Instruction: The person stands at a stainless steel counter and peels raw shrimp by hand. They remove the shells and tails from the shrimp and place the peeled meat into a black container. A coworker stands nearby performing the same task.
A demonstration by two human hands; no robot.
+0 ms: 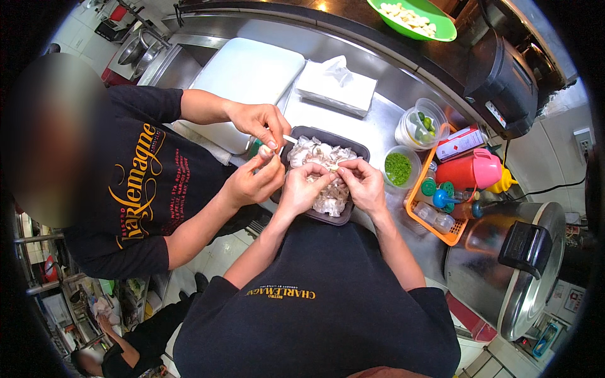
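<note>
Between the fingertips of both my hands is a small pale garlic clove [333, 167]. My left hand [305, 186] pinches it from one side, and my right hand [363, 182] from the other. Both hands are above a black plastic tub [360, 147] heaped with garlic skins [326, 201] and papery peelings. At the tub's left edge, a co-worker's hands [260, 175] hold a garlic piece [265, 152] and a small knife with a white handle, its blade partly hidden by fingers.
A white cutting board [250, 71] and tissue box [338, 87] lie behind. On the right are chopped green herbs [398, 168], a tub of green citrus [425, 125], an orange basket [456, 234] of bottles and a large metal cooker [482, 264]. A green bowl [442, 30] holds peeled cloves.
</note>
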